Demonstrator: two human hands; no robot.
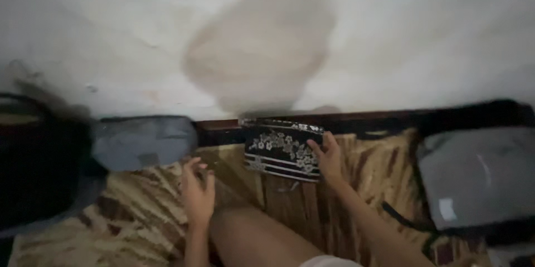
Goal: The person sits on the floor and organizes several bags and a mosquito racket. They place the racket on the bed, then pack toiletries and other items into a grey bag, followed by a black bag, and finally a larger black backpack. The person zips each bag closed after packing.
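Pouch: we found a dark fabric pouch (283, 150) with a pale flower print and light stripes, standing on edge near the wall on the brown-and-cream patterned cover (139, 217).
Right hand: our right hand (329, 158) lay against the pouch's right edge, fingers curled round that side with the thumb on its front face; we judged this a light grasp, though motion blur left the firmness unclear.
Left hand: our left hand (198, 189) hung apart from the pouch, to its left, fingers loosely bent and spread, grasping nothing.
Progress: we judged the pouch reached and taken hold of on one side only; it was not lifted clear of the cover, and we could not tell whether it was open or closed at the top.
Surroundings: a grey cushion (144, 141) lay to the left by the wall, a grey flat bag (479, 180) to the right, a dark bundle (33, 167) at the far left edge.
Wall: a pale wall (418, 38) with a large brownish stain (259, 50) rose behind.
Foreground: our bare knee (251, 239) showed between our arms.
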